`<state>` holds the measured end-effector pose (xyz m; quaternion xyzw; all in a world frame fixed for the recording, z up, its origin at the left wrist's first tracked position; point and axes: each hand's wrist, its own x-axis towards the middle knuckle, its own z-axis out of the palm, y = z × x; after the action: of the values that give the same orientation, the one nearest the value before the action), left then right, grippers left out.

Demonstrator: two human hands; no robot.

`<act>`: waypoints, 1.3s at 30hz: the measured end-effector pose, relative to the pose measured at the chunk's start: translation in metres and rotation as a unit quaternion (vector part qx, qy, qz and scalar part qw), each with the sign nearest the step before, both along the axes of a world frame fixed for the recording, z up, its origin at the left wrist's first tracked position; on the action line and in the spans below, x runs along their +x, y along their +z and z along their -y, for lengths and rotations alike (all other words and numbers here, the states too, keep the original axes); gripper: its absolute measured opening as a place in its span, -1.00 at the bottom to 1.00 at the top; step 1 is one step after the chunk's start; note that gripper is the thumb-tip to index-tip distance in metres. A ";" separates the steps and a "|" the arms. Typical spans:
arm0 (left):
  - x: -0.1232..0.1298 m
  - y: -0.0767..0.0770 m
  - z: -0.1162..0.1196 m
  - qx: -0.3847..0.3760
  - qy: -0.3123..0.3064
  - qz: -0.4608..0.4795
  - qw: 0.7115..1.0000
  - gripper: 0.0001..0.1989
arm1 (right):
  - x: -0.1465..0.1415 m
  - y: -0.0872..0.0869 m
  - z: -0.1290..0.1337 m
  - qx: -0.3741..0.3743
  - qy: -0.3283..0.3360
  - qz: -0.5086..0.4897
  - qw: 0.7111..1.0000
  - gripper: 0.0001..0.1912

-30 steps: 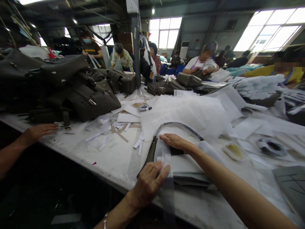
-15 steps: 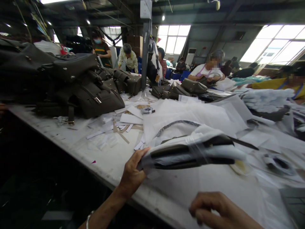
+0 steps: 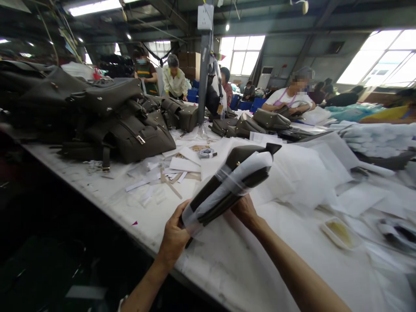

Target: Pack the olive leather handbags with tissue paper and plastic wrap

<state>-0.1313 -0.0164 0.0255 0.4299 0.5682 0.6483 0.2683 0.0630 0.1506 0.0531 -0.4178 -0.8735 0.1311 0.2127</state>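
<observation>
A dark grey-brown leather bag [image 3: 224,186], with white padding along its side and clear plastic film wound round it, is held tilted over the table, its far end raised. My left hand [image 3: 175,234] grips the near lower end, thumb on top. On the right, my right hand [image 3: 243,212] reaches against the underside of the bag, its fingers mostly hidden behind it. Below both hands lies the white tabletop [image 3: 221,260].
A heap of similar dark bags [image 3: 130,134] stands at left. Paper strips [image 3: 182,164], a tape roll [image 3: 207,153] and white sheets [image 3: 302,169] cover the table's middle. A shallow tray [image 3: 339,234] sits at right. Behind a post [image 3: 204,73], several people work.
My right hand has moved from the table's front to the bag and now touches it. The bag has swung from nearly level to slanting upward, its far end higher and farther left.
</observation>
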 end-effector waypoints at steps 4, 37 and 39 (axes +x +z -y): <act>0.002 0.005 -0.001 0.017 -0.008 0.015 1.000 -0.37 | 0.020 0.009 0.029 -0.052 -0.017 0.010 0.998 -0.79; 0.068 0.001 -0.004 0.174 -0.202 -0.448 0.853 -0.45 | 0.079 0.013 0.198 -0.610 -0.015 -0.190 0.769 -0.69; 0.069 0.001 -0.005 0.176 -0.203 -0.447 0.853 -0.46 | 0.086 0.036 0.198 -0.624 0.063 -0.159 0.763 -0.79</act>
<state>-0.0622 -0.0118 0.0267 0.8193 0.4035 0.4062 0.0314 0.1488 -0.0478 0.0893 -0.3753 -0.5768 0.7248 0.0326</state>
